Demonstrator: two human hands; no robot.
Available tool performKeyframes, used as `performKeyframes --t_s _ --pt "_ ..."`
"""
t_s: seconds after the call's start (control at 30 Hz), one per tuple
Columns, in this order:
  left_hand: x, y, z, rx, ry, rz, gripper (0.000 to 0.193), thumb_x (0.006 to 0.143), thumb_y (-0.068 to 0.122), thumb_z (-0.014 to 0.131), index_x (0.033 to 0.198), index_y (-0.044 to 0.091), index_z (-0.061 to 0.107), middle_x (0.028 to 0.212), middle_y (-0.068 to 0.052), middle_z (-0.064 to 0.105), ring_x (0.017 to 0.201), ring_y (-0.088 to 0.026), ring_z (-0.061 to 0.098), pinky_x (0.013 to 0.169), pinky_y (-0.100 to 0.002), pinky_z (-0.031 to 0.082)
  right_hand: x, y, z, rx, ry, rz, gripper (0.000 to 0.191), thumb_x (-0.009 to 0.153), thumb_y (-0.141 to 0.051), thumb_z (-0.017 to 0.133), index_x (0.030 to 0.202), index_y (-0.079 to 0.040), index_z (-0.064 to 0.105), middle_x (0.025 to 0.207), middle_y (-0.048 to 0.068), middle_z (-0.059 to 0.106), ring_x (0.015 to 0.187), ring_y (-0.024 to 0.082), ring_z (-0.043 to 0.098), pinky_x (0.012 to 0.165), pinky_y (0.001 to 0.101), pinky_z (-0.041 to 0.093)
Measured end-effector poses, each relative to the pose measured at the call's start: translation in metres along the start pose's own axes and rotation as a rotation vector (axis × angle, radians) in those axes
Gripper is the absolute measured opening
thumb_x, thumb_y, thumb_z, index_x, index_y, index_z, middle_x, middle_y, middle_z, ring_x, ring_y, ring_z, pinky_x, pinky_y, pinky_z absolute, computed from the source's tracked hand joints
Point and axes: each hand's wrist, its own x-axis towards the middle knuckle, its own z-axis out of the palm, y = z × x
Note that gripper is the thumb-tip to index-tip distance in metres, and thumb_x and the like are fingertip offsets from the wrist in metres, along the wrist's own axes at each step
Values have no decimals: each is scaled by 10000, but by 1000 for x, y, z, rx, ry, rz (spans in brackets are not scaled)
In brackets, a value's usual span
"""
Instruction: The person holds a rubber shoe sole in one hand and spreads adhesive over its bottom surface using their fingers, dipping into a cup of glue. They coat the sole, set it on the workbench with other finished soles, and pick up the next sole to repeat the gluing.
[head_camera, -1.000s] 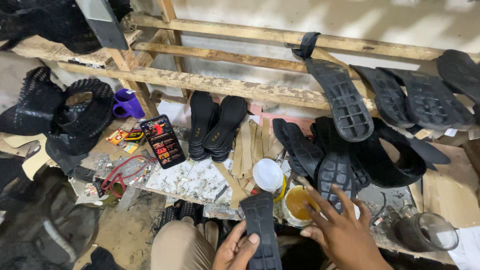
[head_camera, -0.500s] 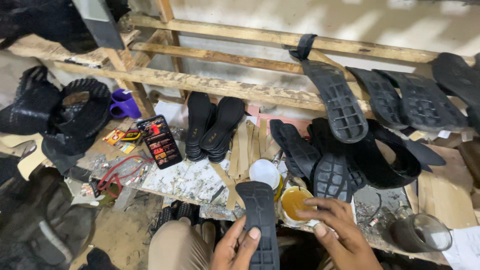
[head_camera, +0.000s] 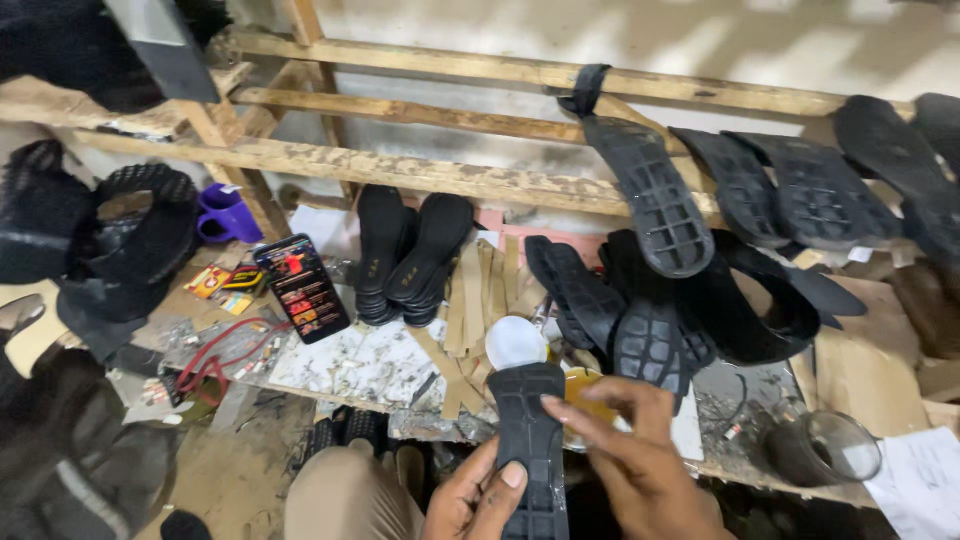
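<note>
- Black shoe sole (head_camera: 530, 450) upright at near centre, tread side up toward the camera, gripped from the left by left hand (head_camera: 478, 500): thumb pressed flat on the tread, other fingers hidden behind; likely held this way to keep the face steady and in view.
- Right hand (head_camera: 640, 470) just right of the sole, fingers (head_camera: 585, 412) loosely spread and curled, tips over the sole's upper right edge; contact not certain, nothing pinched.
- Small tin of yellowish paste (head_camera: 585, 392) directly behind the sole, mostly hidden, white lid (head_camera: 515, 342) beside it on the far left; apparently kept within easy reach of the hands.
- Cluttered, stained bench (head_camera: 350, 365): phone (head_camera: 302, 288) propped at far left, red cable (head_camera: 215, 355), pairs of black insoles (head_camera: 405, 255), tan strips (head_camera: 475, 300), glass cup (head_camera: 825, 450) at near right.
- Rough wooden rack (head_camera: 420, 175) at the far side, more black soles (head_camera: 650, 195) hung or leaned on it, perhaps to dry.
- Pale wall (head_camera: 650, 40) beyond; dirt floor (head_camera: 235, 470) at near left.
</note>
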Motion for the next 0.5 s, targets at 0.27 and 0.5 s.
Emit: performKeyframes --t_s 0.27,0.5 --pt "3 19 7 -15 94 -11 520 977 119 589 1460 -60 515 1329 -173 718 1222 -191 660 1071 -319 458 -16 2 13 -4 114 -238 495 795 -56 786 1197 -345 779 1152 -4 617 1069 188 596 958 339 499" --pt "3 27 9 -147 90 27 549 960 76 605 1470 -103 508 1322 -225 701 1182 -262 664 1035 -397 479 -14 14 -1 -422 53 -633 501 806 -139 796 1245 -381 780 1209 -96 618 1050 201 493 922 383 380"
